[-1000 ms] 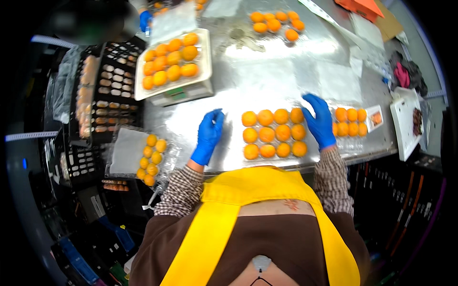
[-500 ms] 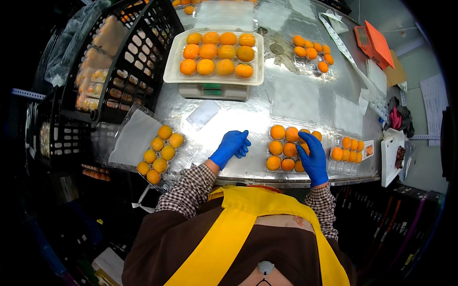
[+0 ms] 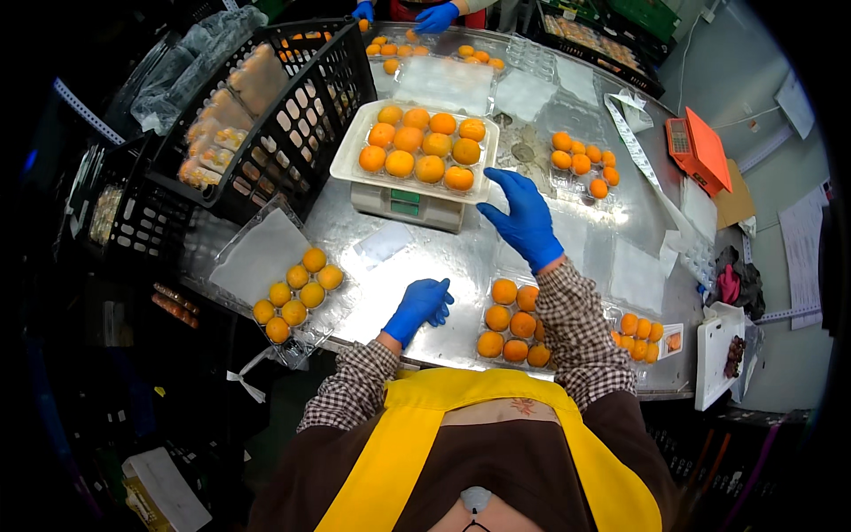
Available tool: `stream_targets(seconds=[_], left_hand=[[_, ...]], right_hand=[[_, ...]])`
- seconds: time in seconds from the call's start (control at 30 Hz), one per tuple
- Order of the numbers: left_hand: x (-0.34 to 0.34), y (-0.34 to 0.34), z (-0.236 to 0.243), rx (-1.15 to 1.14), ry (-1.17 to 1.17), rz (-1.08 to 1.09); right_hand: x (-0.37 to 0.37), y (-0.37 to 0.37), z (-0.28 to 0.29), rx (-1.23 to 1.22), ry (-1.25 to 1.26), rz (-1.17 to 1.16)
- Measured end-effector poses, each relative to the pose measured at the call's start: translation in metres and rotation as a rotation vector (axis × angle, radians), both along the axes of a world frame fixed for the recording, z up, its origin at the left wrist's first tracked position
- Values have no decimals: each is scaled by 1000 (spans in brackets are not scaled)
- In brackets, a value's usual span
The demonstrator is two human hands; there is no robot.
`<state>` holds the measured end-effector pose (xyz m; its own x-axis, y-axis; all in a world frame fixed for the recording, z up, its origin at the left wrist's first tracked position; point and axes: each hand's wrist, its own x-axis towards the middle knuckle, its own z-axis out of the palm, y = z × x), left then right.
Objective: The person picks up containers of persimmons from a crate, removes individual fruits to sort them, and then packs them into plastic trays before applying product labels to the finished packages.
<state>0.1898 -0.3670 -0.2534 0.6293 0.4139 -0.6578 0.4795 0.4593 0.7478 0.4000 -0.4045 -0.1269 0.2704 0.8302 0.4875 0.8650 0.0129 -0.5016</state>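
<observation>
My right hand (image 3: 525, 220) in a blue glove is reached forward, empty, thumb and fingers apart, at the right rim of the white weighing pan (image 3: 346, 167). On that pan lies a clear plastic punnet full of round orange fruits (image 3: 431, 145); the scale body (image 3: 401, 209) is below. My left hand (image 3: 419, 310), gloved too, rests over the steel table near its front edge, fingers curled together with nothing visible in them. Beneath my right forearm sits another fruit punnet (image 3: 509, 321), partly hidden by the sleeve. An open-lidded punnet (image 3: 298, 294) with several fruits lies left of my left hand.
A black crate (image 3: 312, 115) of packed fruit stands at the left. Part-filled punnets (image 3: 581, 166) (image 3: 636, 337) are to the right, with an orange scale (image 3: 698, 160) and a white label strip (image 3: 631, 146). Across the table are a co-worker's gloved hands (image 3: 436, 18).
My right hand has left the fruits in the near punnet and moved forward and left to the scale. My left hand stays curled near the table edge. The head view has shifted, showing a co-worker's hands.
</observation>
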Motion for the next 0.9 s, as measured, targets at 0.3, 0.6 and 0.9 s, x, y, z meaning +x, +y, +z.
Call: stream_targets(seconds=[0.3, 0.6, 0.9], left_hand=[[0, -1, 6, 2, 56, 10], [0, -5, 18, -8, 72, 38], [-1, -6, 19, -32, 49, 53]], right_hand=[[6, 55, -16, -197, -71, 4], [14, 64, -17, -211, 402, -66], [8, 58, -2, -272, -106, -128]])
